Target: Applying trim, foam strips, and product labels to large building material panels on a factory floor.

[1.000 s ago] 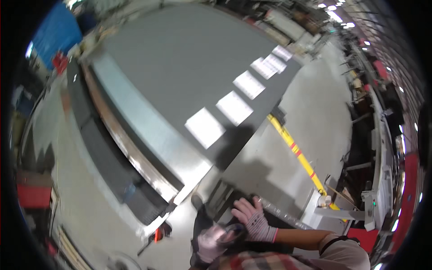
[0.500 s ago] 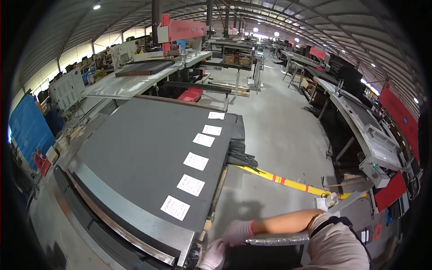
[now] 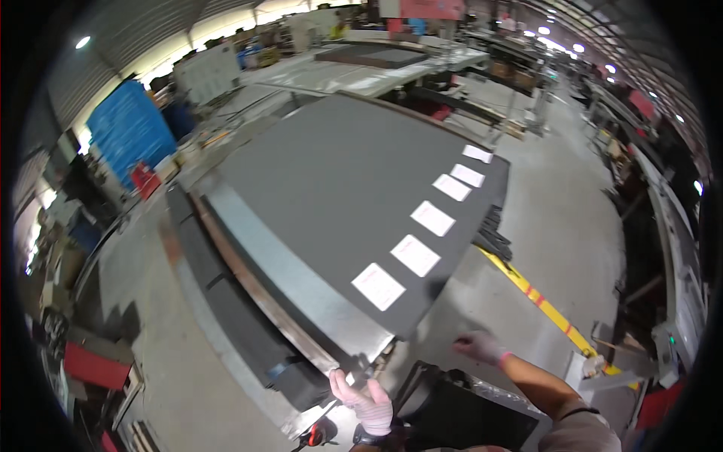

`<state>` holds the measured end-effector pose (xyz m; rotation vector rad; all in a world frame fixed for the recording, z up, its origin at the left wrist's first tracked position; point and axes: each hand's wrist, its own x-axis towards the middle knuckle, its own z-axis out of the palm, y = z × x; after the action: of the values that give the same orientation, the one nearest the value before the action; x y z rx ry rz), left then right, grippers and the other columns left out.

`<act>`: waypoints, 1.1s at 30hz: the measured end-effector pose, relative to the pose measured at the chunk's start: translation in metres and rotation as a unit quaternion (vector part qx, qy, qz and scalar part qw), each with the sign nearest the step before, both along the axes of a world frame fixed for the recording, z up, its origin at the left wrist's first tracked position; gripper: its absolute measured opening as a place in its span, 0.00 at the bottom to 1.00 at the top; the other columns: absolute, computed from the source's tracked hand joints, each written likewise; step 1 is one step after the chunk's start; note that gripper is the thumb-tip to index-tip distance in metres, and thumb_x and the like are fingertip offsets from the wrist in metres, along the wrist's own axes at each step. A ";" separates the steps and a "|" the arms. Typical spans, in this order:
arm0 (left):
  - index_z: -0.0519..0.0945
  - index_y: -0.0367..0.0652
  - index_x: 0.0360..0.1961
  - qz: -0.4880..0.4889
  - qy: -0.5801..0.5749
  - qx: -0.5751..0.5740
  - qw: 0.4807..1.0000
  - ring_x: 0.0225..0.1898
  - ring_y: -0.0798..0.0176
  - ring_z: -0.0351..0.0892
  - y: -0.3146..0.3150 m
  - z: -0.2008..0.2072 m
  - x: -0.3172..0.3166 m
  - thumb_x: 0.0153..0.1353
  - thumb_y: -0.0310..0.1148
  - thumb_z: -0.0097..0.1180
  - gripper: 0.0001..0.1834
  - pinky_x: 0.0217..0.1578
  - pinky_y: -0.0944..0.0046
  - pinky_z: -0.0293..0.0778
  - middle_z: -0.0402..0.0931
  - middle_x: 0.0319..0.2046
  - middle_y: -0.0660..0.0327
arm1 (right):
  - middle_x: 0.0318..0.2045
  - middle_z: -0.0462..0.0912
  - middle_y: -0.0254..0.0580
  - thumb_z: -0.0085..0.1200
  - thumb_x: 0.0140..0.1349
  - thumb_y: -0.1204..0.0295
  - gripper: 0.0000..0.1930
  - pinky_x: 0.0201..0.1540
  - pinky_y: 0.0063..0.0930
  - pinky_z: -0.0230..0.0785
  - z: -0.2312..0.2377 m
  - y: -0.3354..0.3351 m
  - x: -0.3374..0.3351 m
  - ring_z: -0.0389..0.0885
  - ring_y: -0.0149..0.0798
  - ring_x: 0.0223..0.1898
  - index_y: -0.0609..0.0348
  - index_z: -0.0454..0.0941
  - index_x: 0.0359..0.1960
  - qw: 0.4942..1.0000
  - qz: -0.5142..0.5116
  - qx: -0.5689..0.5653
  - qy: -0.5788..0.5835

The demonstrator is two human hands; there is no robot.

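My left hand (image 3: 367, 404), in a pale work glove with bare-looking fingertips, is at the near corner of the table. Its thumb and fingers are apart with nothing between them; the fingertips overlap the end of a brown metal rail (image 3: 263, 301), and contact cannot be told. To the right, my right hand (image 3: 480, 346), also gloved, is in the air beyond a black panel (image 3: 463, 414). Motion blurs its fingers. A large dark grey sheet (image 3: 324, 181) covers the table, with several white printed papers (image 3: 416, 256) in a row along its right side.
A pale metal strip (image 3: 294, 264) borders the sheet's near left edge. Black strips (image 3: 493, 233) hang at the right edge. A yellow bar (image 3: 535, 297) lies on the floor. A blue-covered stack (image 3: 132, 132) and a red box (image 3: 144, 181) are at left; machinery lines the right.
The view has swung left, so the table sits farther right in it. My hands, close together before, are now apart, the left hand with its fingers spread.
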<state>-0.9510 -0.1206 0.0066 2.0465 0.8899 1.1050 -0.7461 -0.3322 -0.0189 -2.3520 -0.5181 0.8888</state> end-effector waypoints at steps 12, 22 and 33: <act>0.42 0.31 0.69 0.043 0.049 -0.131 0.989 0.64 0.31 0.50 0.001 -0.053 -0.012 0.47 0.24 0.52 0.48 0.65 0.43 0.50 0.45 0.64 0.31 | 0.29 0.82 0.35 0.57 0.60 0.69 0.13 0.34 0.23 0.70 0.009 -0.047 -0.031 0.75 0.26 0.29 0.66 0.80 0.41 0.949 -0.263 0.111 0.135; 0.39 0.26 0.68 -0.031 0.073 -0.116 0.990 0.70 0.41 0.44 0.097 -0.072 0.101 0.45 0.19 0.54 0.51 0.70 0.58 0.44 0.43 0.68 0.35 | 0.29 0.81 0.34 0.57 0.62 0.61 0.16 0.33 0.21 0.71 0.026 -0.094 -0.057 0.75 0.26 0.27 0.64 0.79 0.40 0.945 -0.267 0.128 0.139; 0.44 0.31 0.68 -0.038 -0.097 -0.198 0.975 0.60 0.49 0.63 -0.041 -0.017 -0.008 0.53 0.31 0.63 0.49 0.62 0.54 0.59 0.58 0.62 0.41 | 0.45 0.80 0.45 0.51 0.63 0.50 0.28 0.55 0.30 0.66 -0.008 -0.181 -0.088 0.76 0.40 0.48 0.63 0.75 0.51 0.986 0.063 0.037 0.148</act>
<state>-0.9589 -0.1621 -0.0107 1.6041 0.8467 0.9764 -0.8338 -0.5129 -0.0270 -2.0906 -0.5691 1.2304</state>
